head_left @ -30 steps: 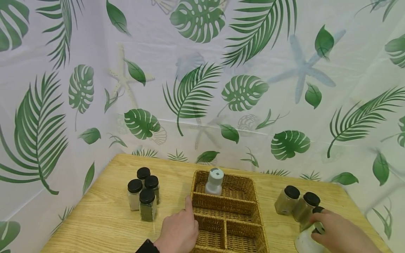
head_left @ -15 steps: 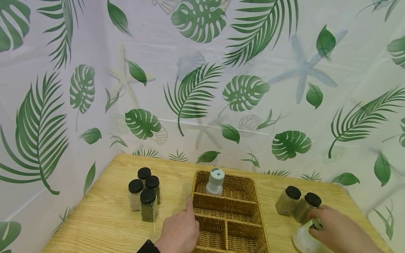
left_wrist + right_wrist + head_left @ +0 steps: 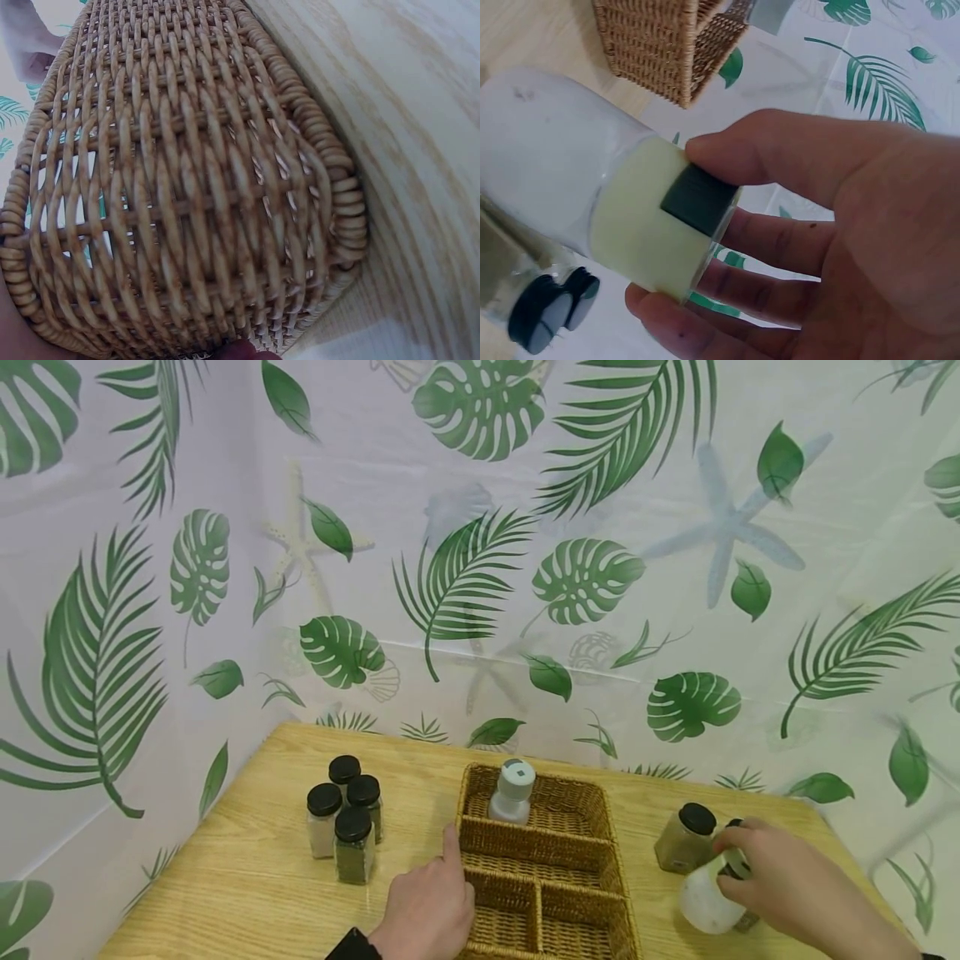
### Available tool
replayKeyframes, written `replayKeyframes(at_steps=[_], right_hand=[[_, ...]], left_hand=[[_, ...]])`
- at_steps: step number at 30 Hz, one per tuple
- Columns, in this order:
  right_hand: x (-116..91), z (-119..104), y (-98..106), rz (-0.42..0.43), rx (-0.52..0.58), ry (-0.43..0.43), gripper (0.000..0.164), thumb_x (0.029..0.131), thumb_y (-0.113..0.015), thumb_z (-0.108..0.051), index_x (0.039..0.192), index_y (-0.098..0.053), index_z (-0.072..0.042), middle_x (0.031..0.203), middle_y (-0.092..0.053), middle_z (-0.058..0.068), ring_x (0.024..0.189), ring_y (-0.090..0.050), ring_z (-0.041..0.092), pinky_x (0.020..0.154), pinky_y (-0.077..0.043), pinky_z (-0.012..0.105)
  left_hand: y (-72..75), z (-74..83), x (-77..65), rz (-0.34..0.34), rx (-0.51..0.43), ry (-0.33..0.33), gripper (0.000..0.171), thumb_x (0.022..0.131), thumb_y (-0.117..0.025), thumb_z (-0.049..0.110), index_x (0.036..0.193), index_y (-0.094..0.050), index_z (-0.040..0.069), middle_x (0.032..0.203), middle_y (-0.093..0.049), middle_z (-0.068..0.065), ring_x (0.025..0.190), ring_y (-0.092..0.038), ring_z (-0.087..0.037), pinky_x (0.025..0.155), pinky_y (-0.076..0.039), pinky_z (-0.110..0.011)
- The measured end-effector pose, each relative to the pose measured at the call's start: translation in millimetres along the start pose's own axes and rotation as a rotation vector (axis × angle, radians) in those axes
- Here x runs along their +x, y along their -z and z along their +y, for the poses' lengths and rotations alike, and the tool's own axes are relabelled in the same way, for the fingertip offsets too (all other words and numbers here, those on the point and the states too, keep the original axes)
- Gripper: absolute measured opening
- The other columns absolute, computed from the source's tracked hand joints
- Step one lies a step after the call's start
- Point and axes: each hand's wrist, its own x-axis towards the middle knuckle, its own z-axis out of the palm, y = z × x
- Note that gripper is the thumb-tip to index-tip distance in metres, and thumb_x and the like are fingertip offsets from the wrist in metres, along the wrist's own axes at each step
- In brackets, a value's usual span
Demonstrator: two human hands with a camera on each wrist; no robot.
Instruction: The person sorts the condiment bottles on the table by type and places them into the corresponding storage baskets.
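In the head view my right hand [image 3: 780, 877] grips the pale green cap of a white seasoning bottle [image 3: 708, 897], which tilts with its base toward the basket. The right wrist view shows thumb and fingers round that cap [image 3: 641, 217], which has a dark square patch. My left hand [image 3: 431, 902] holds the left rim of a wicker basket [image 3: 540, 889], its index finger along the outer side. Close weave of the basket [image 3: 180, 172] fills the left wrist view. A similar white bottle [image 3: 512, 793] stands in the basket's far compartment.
Several black-lidded spice jars [image 3: 354, 847] stand grouped left of the basket. To its right is another black-lidded jar [image 3: 685, 839], with one more partly hidden behind my right hand. A leaf-print cloth [image 3: 480, 693] hangs behind the wooden table [image 3: 225, 893].
My right hand has lifted the white bottle slightly and carried it left toward the basket, now covering most of a spice jar behind. My left hand stays on the basket.
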Motion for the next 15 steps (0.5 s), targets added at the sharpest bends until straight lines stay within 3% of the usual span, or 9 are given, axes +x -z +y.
replayKeyframes(at_steps=[3, 10, 15], right_hand=[[1, -5, 4, 0.042, -0.020, 0.030, 0.029, 0.079, -0.077, -0.021, 0.105, -0.074, -0.007, 0.099, -0.066, 0.005, 0.083, -0.064, 0.021, 0.066, -0.050, 0.040], [5, -17, 16, 0.037, 0.005, 0.041, 0.027, 0.085, -0.073, -0.018, 0.109, -0.072, -0.006, 0.101, -0.062, 0.006, 0.069, -0.048, 0.014, 0.061, -0.038, 0.033], [8, -26, 24, 0.065, 0.008, 0.068, 0.024, 0.086, -0.073, -0.018, 0.107, -0.072, -0.008, 0.102, -0.063, 0.006, 0.061, -0.044, 0.013, 0.056, -0.034, 0.030]], left_hand=[[-0.1, 0.0, 0.4, -0.003, 0.003, 0.001, 0.069, 0.102, -0.051, 0.023, 0.157, -0.021, -0.006, 0.055, -0.046, -0.003, 0.039, -0.037, -0.019, 0.042, -0.022, -0.033], [-1.8, 0.1, -0.7, 0.017, 0.046, -0.015, 0.071, 0.102, -0.051, 0.025, 0.157, -0.020, -0.008, 0.056, -0.046, -0.002, 0.040, -0.042, -0.018, 0.040, -0.027, -0.034], [-1.0, 0.5, -1.2, 0.003, 0.047, -0.009, 0.070, 0.103, -0.051, 0.025, 0.157, -0.019, -0.006, 0.057, -0.046, -0.002, 0.041, -0.041, -0.019, 0.042, -0.025, -0.034]])
